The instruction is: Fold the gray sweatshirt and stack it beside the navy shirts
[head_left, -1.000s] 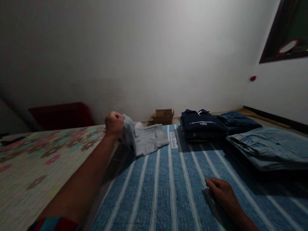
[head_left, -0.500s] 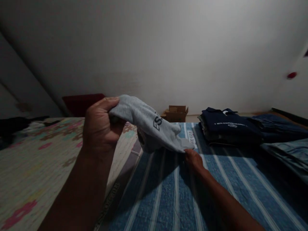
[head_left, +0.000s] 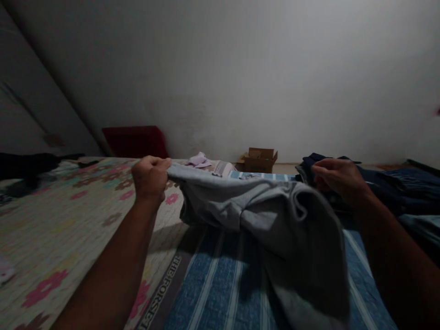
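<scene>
A grey garment point(head_left: 254, 206) with crumpled folds is stretched in the air across the middle of the view, its right part hanging down toward me. My left hand point(head_left: 151, 178) is closed on its upper left corner. At the upper right end of the cloth, my right hand point(head_left: 338, 176) has its fingers pinched together against the edge; the exact grip there is dark and partly hidden. Below the garment lies a blue striped blanket point(head_left: 213, 275) with a grey lettered border.
A floral bedsheet point(head_left: 82, 229) spreads to the left. Folded dark clothes point(head_left: 381, 183) and folded light-blue jeans point(head_left: 421, 227) lie at right. An open cardboard box point(head_left: 259, 160), a lilac cloth point(head_left: 199, 160) and a red object point(head_left: 135, 142) are toward the wall.
My right hand has moved up and right, and the hands are farther apart. The garment, bunched and narrow before, now spreads wide and hangs lower at right. The view has shifted slightly.
</scene>
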A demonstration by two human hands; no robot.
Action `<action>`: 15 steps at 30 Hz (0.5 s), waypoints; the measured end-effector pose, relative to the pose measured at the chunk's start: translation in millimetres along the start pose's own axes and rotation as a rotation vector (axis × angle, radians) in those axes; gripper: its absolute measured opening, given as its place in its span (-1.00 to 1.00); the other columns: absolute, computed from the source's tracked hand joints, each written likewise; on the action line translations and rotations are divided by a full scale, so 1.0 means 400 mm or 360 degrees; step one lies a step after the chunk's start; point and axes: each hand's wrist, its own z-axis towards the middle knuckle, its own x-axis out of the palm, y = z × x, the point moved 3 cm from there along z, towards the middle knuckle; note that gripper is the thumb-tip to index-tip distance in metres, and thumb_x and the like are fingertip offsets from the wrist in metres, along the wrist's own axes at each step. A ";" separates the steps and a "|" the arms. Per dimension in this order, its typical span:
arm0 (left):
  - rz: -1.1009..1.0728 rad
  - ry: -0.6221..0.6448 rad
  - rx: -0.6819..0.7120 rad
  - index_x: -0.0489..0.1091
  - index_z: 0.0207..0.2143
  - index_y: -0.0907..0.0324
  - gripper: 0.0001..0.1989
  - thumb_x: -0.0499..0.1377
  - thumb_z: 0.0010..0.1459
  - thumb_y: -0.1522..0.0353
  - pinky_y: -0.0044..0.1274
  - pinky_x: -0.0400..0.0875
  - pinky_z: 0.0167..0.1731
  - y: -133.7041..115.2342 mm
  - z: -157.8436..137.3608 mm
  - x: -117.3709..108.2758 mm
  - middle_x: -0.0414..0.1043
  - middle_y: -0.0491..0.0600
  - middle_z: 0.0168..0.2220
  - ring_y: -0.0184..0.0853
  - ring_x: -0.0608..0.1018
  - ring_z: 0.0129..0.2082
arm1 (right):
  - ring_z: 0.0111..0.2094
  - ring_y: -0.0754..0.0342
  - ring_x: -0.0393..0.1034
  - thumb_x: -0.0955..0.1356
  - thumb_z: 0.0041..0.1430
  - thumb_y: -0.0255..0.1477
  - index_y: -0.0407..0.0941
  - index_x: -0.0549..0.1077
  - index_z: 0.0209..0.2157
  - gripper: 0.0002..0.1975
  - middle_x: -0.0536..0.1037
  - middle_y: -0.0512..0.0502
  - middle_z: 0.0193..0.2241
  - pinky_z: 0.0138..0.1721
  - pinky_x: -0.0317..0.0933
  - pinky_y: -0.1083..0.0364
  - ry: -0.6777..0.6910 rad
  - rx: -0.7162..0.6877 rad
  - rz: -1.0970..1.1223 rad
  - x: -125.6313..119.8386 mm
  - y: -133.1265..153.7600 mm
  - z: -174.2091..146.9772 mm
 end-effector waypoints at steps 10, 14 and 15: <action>-0.0215 0.0160 -0.0709 0.30 -0.54 0.28 -0.94 0.16 -0.11 0.52 -0.59 0.19 -0.69 0.091 -0.031 0.036 0.25 -0.17 -0.69 -0.44 0.32 -0.71 | -0.25 -0.09 0.42 0.33 -0.06 -0.48 -0.12 0.49 -0.18 -0.67 0.52 -0.19 -0.22 -0.35 0.18 0.10 0.1108 -0.0458 -0.1145 0.288 -0.162 -0.361; -0.0353 0.0151 -0.0823 0.28 -0.41 0.36 -0.87 0.01 -0.01 0.65 -0.55 0.36 -0.56 0.073 0.047 0.024 0.33 -0.09 -0.58 -0.44 0.43 -0.60 | -0.35 -0.03 0.44 0.24 0.02 -0.56 -0.15 0.51 -0.41 -0.79 0.55 -0.09 -0.44 -0.44 0.12 0.16 0.0978 -0.0290 -0.0738 0.324 -0.183 -0.299; -0.0366 0.0091 -0.0730 0.27 -0.37 0.37 -0.84 -0.03 0.03 0.67 -0.54 0.39 -0.52 0.058 0.086 0.014 0.33 -0.09 -0.55 -0.46 0.44 -0.57 | -0.35 -0.01 0.44 0.23 0.06 -0.52 -0.15 0.50 -0.43 -0.80 0.55 -0.06 -0.47 -0.44 0.13 0.17 0.0915 -0.0277 -0.0559 0.336 -0.168 -0.269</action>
